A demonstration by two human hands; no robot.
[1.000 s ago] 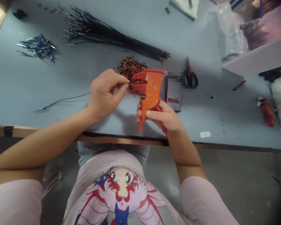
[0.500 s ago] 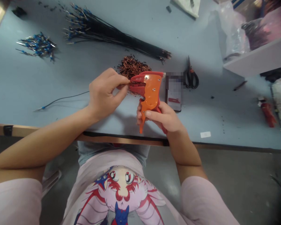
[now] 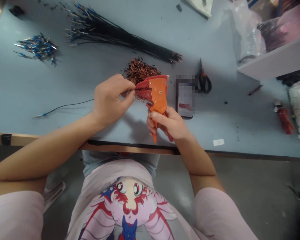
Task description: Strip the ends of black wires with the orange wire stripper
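From the head view, the orange-and-red wire stripper (image 3: 155,95) is held up over the blue-grey workbench (image 3: 65,80), a little right of centre and not far from the bench's near edge; the right hand (image 3: 168,125) is clenched round its handles, thumb across the orange plate, a grip that turns the red jaws leftward toward the other hand; the left hand (image 3: 110,100) pinches a thin dark wire (image 3: 130,89) between thumb and fingertips, close to its end, seemingly to keep that short length stiff at the jaws; where the wire enters them is hidden by the tool, and its full length cannot be made out. Just beyond the jaws lies a heap of copper-coloured snippets (image 3: 140,70), partly covered by the stripper; farther off sit a long bundle of black leads (image 3: 120,36) with blue-tipped ends and a loose pile of blue-tipped pieces (image 3: 37,48); to the right, black-handled scissors (image 3: 203,81) lie just beside a phone (image 3: 185,100), its screen blurred out.
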